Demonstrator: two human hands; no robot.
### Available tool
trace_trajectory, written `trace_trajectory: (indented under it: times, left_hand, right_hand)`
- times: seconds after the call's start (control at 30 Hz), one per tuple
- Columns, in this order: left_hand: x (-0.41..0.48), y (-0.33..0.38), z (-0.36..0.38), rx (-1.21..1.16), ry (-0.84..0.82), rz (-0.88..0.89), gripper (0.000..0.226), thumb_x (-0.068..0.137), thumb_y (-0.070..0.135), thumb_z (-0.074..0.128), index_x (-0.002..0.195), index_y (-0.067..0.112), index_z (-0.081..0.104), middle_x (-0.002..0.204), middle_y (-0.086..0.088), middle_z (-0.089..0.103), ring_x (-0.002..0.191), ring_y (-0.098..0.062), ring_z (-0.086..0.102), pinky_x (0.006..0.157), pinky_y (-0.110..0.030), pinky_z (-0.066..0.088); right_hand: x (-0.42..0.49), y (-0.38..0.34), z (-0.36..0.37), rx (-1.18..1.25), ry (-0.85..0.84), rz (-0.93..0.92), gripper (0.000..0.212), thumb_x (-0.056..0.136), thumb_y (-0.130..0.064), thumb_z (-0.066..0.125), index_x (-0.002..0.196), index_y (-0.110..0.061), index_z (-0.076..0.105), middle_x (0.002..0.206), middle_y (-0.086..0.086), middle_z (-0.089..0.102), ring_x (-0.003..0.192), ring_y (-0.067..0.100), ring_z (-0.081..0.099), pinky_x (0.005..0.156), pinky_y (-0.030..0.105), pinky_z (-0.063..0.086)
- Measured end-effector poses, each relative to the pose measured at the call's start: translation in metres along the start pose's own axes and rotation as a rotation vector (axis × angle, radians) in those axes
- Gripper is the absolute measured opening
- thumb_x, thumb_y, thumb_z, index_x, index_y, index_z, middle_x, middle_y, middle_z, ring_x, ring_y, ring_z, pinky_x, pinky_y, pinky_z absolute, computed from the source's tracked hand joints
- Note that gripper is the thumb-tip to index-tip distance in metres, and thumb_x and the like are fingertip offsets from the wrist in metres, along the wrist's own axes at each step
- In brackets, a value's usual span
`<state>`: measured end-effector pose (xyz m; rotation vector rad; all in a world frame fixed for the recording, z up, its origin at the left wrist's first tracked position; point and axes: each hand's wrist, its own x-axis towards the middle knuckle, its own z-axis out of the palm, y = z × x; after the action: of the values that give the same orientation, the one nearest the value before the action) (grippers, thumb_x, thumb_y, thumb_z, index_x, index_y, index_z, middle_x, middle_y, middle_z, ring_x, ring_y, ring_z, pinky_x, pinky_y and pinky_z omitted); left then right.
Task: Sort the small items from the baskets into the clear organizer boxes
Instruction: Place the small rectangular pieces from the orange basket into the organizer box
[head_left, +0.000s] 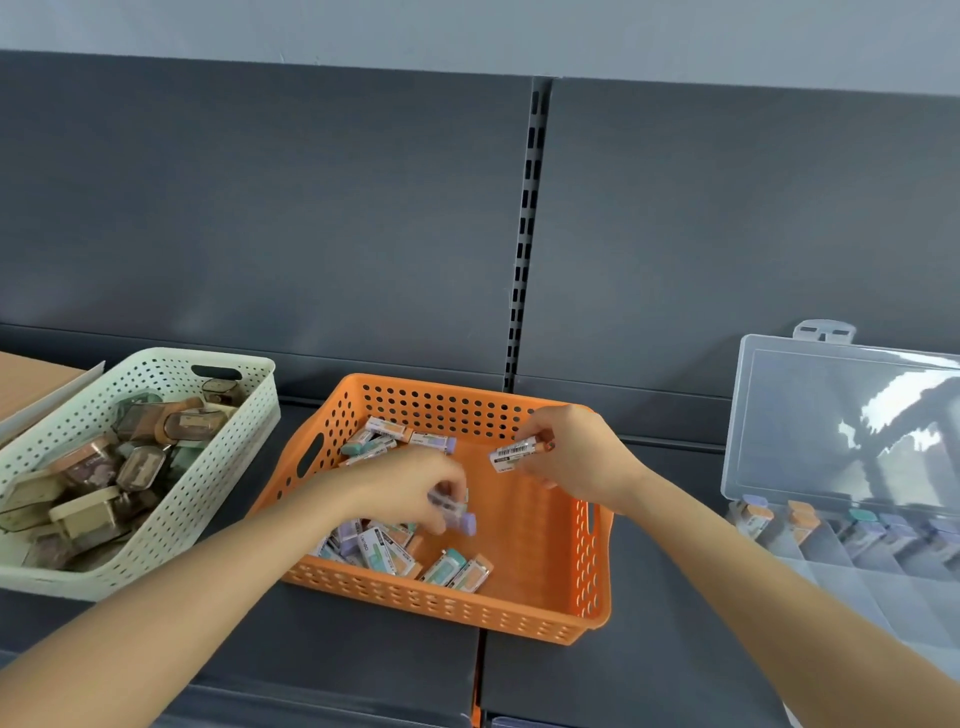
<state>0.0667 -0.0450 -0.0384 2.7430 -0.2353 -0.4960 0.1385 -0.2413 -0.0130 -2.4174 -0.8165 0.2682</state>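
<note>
An orange perforated basket (545, 535) sits in the middle of the dark shelf and holds several small sleeved erasers (452, 569). My left hand (410, 483) is inside it, fingers closed on a purple-ended eraser (460, 514). My right hand (576, 452) hovers over the basket's far right part, pinching an orange-ended eraser (519, 451) with a barcode label. A clear organizer box (831, 566) stands open at the right, with several erasers standing in its back compartments.
A pale green perforated basket (208, 467) at the left is full of small brown, green and cream cases. A tan board (31, 379) lies behind it. The organizer's lid (831, 415) leans upright against the grey back panel.
</note>
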Motion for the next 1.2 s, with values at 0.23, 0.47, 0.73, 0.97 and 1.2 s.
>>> trace_trajectory:
  times: [0.23,0.47,0.73,0.97,1.2]
  left_hand:
    - [0.0,0.016,-0.014,-0.328,0.295,-0.043,0.04,0.079,0.032,0.074,0.116,0.027,0.062,0.107,0.014,0.061,0.099,-0.004,0.056,0.089,-0.029,0.048]
    - [0.011,0.054,-0.019,-0.461,0.428,0.084,0.014,0.091,0.023,0.062,0.086,0.035,0.064,0.083,0.02,0.067,0.078,0.004,0.061,0.072,-0.024,0.046]
    - [0.037,0.115,-0.023,-0.587,0.478,0.149,0.013,0.085,0.02,0.065,0.097,0.023,0.068,0.091,0.008,0.07,0.087,-0.012,0.066,0.083,-0.042,0.054]
    - [0.073,0.189,-0.011,-0.625,0.492,0.17,0.01,0.081,0.01,0.065,0.089,0.015,0.063,0.086,0.007,0.07,0.081,-0.016,0.067,0.079,-0.04,0.054]
    - [0.115,0.278,0.013,-0.608,0.473,0.202,0.014,0.08,0.009,0.065,0.087,0.02,0.062,0.083,0.004,0.067,0.08,-0.021,0.065,0.073,-0.039,0.056]
  right_hand:
    - [-0.018,0.004,-0.02,0.259,0.083,0.077,0.012,0.086,-0.012,0.067,0.098,-0.013,0.065,0.085,0.002,0.069,0.062,0.012,0.07,0.064,0.035,0.058]
    - [-0.039,0.029,-0.045,0.305,0.221,0.129,0.011,0.087,-0.009,0.064,0.095,-0.015,0.063,0.08,0.0,0.068,0.056,0.007,0.066,0.054,0.016,0.052]
    - [-0.073,0.071,-0.076,0.396,0.308,0.21,0.017,0.085,-0.011,0.067,0.102,-0.011,0.064,0.074,0.002,0.07,0.061,0.013,0.067,0.064,0.023,0.058]
    - [-0.104,0.122,-0.119,0.347,0.331,0.217,0.017,0.083,-0.013,0.068,0.099,-0.016,0.066,0.078,0.0,0.069,0.061,0.017,0.068,0.063,0.028,0.059]
    - [-0.147,0.197,-0.173,0.244,0.37,0.218,0.023,0.081,-0.017,0.072,0.102,-0.021,0.065,0.078,-0.011,0.062,0.063,0.011,0.063,0.063,0.02,0.053]
